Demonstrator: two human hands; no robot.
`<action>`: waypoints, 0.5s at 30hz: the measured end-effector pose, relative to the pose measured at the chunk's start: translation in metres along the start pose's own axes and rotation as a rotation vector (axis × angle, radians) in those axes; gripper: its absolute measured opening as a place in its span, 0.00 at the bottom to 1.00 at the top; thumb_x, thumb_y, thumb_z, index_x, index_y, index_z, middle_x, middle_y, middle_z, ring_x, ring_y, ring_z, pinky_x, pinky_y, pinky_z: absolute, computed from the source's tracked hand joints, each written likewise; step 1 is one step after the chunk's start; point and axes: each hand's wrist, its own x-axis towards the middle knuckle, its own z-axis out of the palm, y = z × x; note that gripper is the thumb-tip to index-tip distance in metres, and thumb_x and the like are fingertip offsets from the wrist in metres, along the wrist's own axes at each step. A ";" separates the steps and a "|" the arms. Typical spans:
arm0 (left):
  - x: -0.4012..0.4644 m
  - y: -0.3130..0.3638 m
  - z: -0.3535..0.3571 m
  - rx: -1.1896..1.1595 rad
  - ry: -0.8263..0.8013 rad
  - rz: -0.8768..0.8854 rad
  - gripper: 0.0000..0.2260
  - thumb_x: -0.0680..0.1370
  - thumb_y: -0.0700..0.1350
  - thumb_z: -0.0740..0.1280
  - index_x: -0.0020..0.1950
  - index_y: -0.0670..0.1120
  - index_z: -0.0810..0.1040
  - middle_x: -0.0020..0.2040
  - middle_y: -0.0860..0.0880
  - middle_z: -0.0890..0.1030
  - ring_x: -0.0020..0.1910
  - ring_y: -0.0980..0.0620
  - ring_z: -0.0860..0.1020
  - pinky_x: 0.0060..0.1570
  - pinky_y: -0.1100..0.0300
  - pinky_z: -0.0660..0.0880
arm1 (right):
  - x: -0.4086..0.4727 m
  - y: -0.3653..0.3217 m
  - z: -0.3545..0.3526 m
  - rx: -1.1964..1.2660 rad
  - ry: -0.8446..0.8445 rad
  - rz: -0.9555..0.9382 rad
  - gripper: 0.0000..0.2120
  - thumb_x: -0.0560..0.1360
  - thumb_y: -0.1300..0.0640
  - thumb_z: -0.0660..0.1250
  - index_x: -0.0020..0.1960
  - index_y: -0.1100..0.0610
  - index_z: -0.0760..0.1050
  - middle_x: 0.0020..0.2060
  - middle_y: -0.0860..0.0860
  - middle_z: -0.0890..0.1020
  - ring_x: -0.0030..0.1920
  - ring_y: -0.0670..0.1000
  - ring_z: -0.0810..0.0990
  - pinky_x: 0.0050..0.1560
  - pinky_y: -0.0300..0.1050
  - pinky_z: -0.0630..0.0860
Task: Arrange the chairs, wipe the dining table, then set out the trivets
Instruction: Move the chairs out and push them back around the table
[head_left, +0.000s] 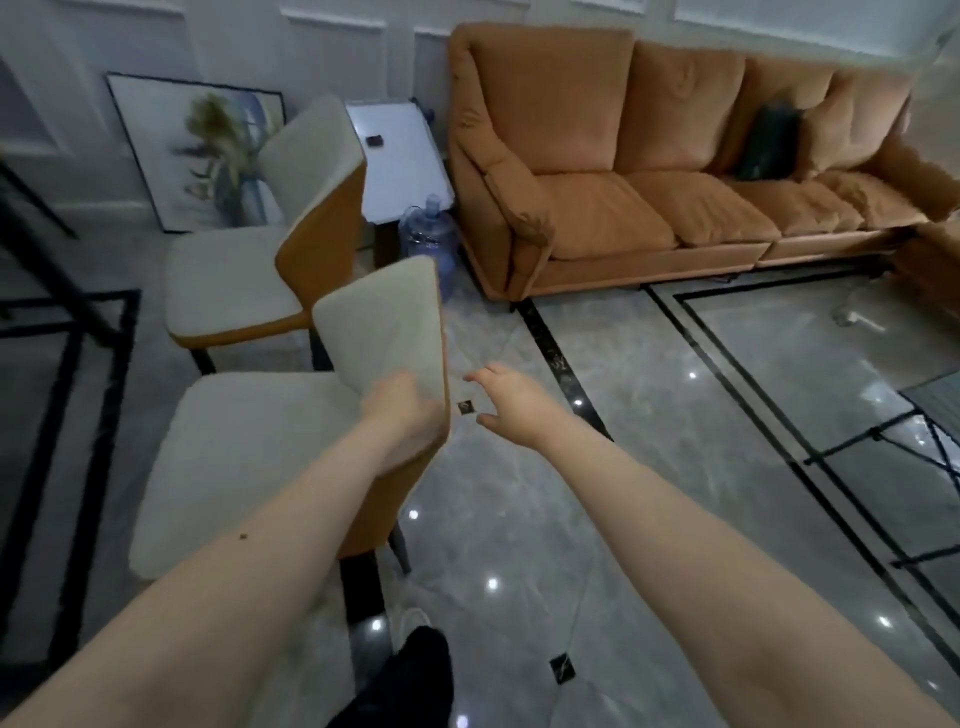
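Cream-and-orange chair (291, 441), orange sofa (649, 171)

Open floor (519, 519) lies right of the near chair (384, 332); sofa (649, 171) blocks beyond.

Both forearms bare, no sleeves showing. Small dark mole on left forearm (242, 537). No rings or watch visible. Black trouser leg (410, 680) below, light-coloured shoe (410, 623) at its end.
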 end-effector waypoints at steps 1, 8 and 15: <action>0.011 0.002 0.000 -0.004 -0.013 -0.007 0.22 0.77 0.53 0.66 0.64 0.41 0.72 0.59 0.42 0.77 0.59 0.43 0.75 0.56 0.53 0.72 | 0.018 0.001 -0.002 -0.017 0.009 -0.029 0.29 0.74 0.56 0.70 0.72 0.56 0.65 0.67 0.54 0.70 0.65 0.56 0.71 0.62 0.47 0.69; 0.069 0.008 -0.001 -0.085 -0.189 -0.095 0.27 0.75 0.56 0.67 0.68 0.41 0.69 0.65 0.42 0.74 0.63 0.43 0.73 0.57 0.55 0.71 | 0.116 0.015 -0.008 -0.208 -0.027 -0.286 0.32 0.70 0.66 0.69 0.72 0.59 0.65 0.71 0.57 0.65 0.69 0.58 0.66 0.65 0.47 0.61; 0.098 -0.004 0.002 -0.110 -0.343 -0.137 0.34 0.70 0.62 0.70 0.67 0.41 0.70 0.63 0.43 0.75 0.60 0.44 0.74 0.56 0.56 0.72 | 0.186 0.017 -0.007 -0.409 -0.134 -0.558 0.28 0.70 0.66 0.67 0.69 0.57 0.68 0.71 0.57 0.66 0.71 0.56 0.63 0.72 0.48 0.51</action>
